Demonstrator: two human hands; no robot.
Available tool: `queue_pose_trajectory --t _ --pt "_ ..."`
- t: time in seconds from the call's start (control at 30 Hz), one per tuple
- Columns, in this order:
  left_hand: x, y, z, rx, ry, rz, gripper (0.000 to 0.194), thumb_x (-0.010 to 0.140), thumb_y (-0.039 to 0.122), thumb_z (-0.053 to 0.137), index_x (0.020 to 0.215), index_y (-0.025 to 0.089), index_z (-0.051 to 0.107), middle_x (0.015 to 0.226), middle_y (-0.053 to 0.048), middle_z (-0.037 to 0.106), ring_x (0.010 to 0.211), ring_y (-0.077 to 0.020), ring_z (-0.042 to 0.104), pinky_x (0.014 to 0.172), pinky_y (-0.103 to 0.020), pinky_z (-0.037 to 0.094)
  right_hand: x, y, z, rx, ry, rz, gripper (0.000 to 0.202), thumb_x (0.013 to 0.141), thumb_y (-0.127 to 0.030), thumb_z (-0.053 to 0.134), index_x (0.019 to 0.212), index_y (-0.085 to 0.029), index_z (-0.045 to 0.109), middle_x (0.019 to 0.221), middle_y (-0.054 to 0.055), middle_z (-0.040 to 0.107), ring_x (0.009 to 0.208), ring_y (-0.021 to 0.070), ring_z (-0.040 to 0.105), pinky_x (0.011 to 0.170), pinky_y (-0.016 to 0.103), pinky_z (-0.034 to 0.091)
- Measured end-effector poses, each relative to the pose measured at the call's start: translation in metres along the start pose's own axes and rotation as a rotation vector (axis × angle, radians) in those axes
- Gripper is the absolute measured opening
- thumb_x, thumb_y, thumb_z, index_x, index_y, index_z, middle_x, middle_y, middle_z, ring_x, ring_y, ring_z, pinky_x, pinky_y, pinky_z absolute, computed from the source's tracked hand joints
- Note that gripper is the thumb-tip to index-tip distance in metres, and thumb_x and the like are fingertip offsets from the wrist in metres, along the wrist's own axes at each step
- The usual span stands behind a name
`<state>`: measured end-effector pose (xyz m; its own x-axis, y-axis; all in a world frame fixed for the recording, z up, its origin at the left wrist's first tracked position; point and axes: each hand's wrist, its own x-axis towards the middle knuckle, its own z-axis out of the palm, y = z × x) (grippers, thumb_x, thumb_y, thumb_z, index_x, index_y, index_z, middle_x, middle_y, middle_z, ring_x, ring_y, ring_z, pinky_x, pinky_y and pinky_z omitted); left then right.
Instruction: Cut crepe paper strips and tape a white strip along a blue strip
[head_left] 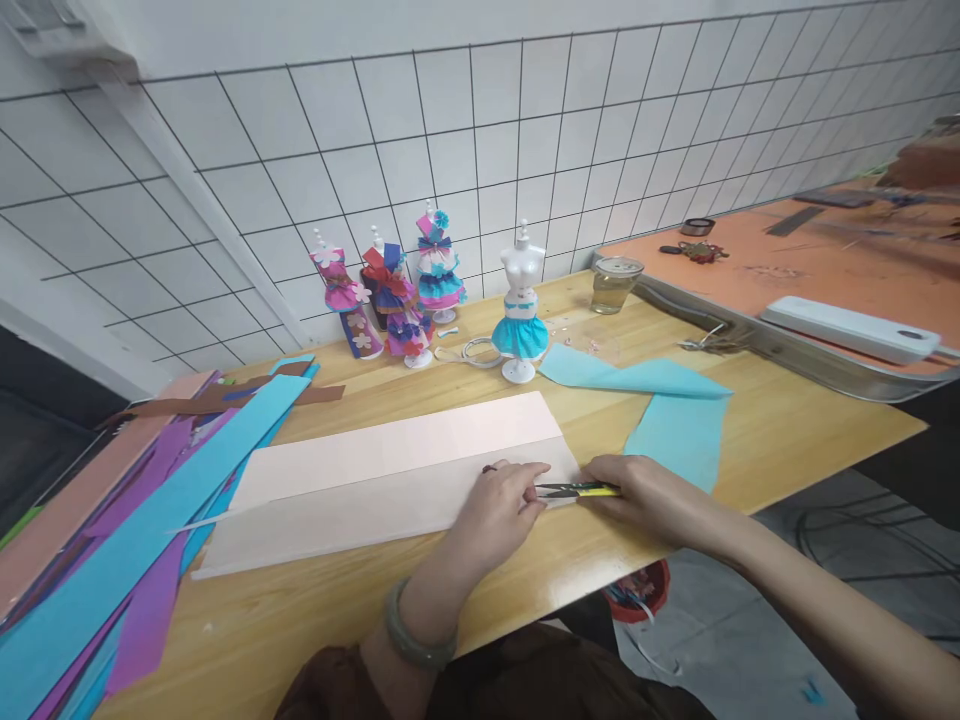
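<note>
While the left hand (499, 510) pressed flat on one long pale pink paper sheet (390, 480), the right hand (637, 490) gripped one yellow-handled pair of scissors (581, 490) at its right end; four small dressed mannequins (439, 290) stood far.

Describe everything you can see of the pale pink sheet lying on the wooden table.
The pale pink sheet is a long, thin strip, like paper or felt, lying flat on the wooden table, running left to right. A lengthwise line splits it into two bands, fold or cut unclear. Its left end lies beside the pile of coloured strips. At its right end the left hand presses on it, and the right hand holds scissors at its edge.
</note>
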<state>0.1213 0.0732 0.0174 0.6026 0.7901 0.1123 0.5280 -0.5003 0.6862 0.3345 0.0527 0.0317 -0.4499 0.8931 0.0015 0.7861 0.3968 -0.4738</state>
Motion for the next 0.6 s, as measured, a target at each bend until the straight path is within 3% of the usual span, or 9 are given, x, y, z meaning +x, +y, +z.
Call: queue_pose_trajectory --t 0.17,0.4,0.6 --pt "-0.001 0.0 -0.001 -0.022 0.004 -0.013 0.042 0.072 0.013 0.051 0.113 0.022 0.052 0.084 0.0 0.06 0.086 -0.0159 0.051 0.082 -0.031 0.037 0.001 -0.002 0.0 0.063 0.025 -0.038 0.017 0.078 -0.023 0.046 0.088 -0.023 0.06 0.086 0.003 0.062 0.078 0.0149 0.057 0.068 0.024 0.041" --pt "-0.001 -0.002 0.001 -0.019 0.017 0.002 0.041 0.072 0.013 0.053 0.112 0.021 0.052 0.084 0.0 0.061 0.086 -0.0155 0.051 0.081 -0.03 0.038 0.002 0.001 0.006 0.147 0.004 0.052 0.016 0.076 -0.025 0.047 0.085 -0.023 0.06 0.086 0.002 0.064 0.077 0.0163 0.058 0.067 0.026 0.044" --pt "-0.002 -0.001 0.0 0.006 0.024 0.038 0.038 0.072 0.015 0.054 0.11 0.019 0.055 0.083 -0.001 0.063 0.086 -0.0165 0.052 0.08 -0.029 0.038 0.007 0.01 -0.007 0.134 0.056 0.114 0.02 0.079 -0.033 0.044 0.088 -0.023 0.059 0.09 0.002 0.065 0.08 0.0176 0.059 0.067 0.026 0.045"
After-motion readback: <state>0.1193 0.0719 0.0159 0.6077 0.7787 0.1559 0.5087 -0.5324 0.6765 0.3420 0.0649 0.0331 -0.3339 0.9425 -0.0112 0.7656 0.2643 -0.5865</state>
